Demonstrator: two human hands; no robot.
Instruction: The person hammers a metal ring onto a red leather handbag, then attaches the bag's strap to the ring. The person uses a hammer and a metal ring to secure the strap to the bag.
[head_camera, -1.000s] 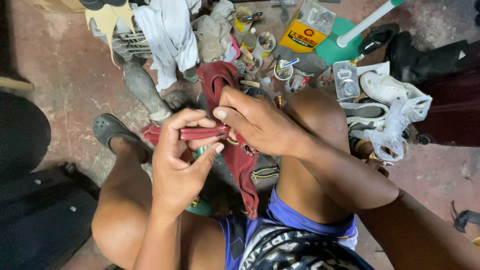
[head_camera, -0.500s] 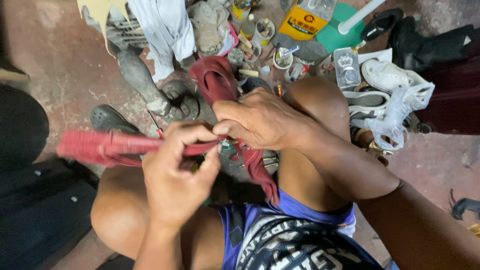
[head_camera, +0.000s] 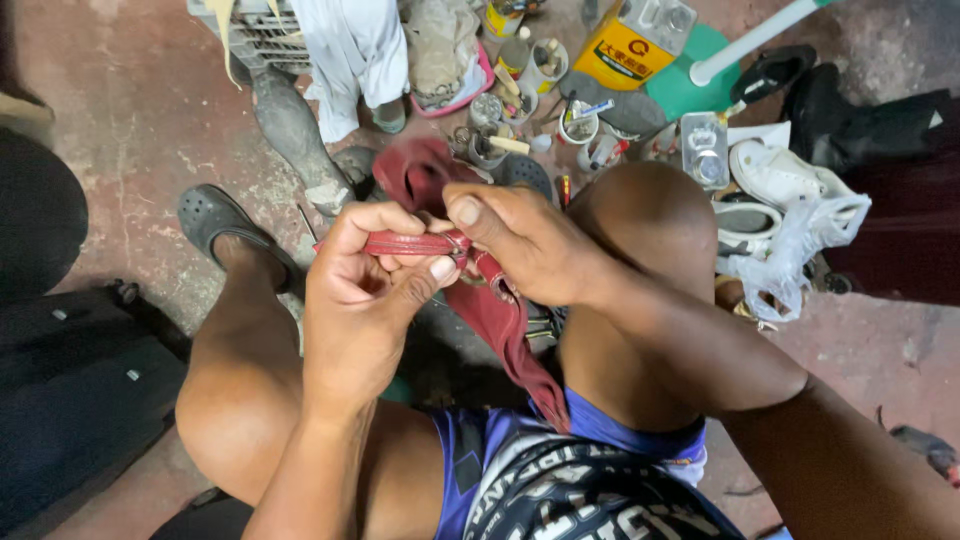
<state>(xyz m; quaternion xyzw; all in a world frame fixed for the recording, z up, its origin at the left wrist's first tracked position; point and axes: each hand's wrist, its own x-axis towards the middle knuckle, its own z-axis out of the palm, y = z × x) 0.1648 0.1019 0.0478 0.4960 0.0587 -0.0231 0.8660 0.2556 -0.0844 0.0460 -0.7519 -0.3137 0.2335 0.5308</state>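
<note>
Both hands on the red strap, right over the lap!
Left hand (head_camera: 365, 290) pinches the red leather strap (head_camera: 415, 243) flat, right hand (head_camera: 525, 250) nips its end (2 tight grips, best kept close together); beyond, small pots (head_camera: 577, 128) and white shoes (head_camera: 775, 175).

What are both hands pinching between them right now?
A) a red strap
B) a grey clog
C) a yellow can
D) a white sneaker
A: the left hand and right hand both grip the red strap over the knees, while the sneaker, can and clog lie untouched on the floor.
</note>
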